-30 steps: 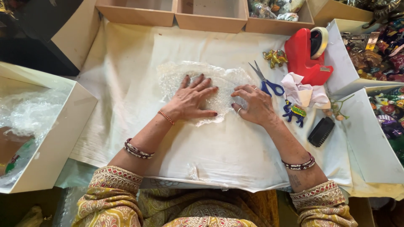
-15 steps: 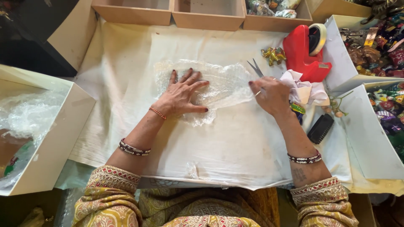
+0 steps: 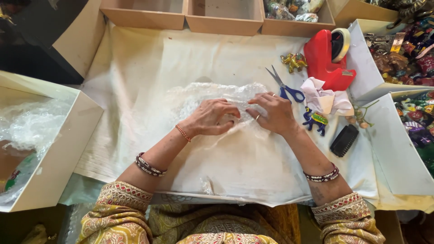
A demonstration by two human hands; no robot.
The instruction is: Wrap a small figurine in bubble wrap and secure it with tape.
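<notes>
A sheet of clear bubble wrap (image 3: 194,97) lies on the white cloth (image 3: 149,58) that covers the table. My left hand (image 3: 210,118) and my right hand (image 3: 271,113) meet over its near edge, fingers curled into the plastic, pinching and folding it between them. What lies under the fold is hidden by my fingers. Blue-handled scissors (image 3: 285,86) rest just right of my right hand, blades pointing away.
A red tape dispenser (image 3: 327,56), a gold elephant figurine (image 3: 294,61), crumpled white paper (image 3: 325,97), a blue elephant figurine (image 3: 315,119) and a black brush (image 3: 344,140) lie at right. White boxes (image 3: 58,149) flank the table; wooden trays (image 3: 144,13) line the back.
My right hand came back from the right toward the middle. My left hand stopped lying flat; both hands now curl together on the bubble wrap's near edge.
</notes>
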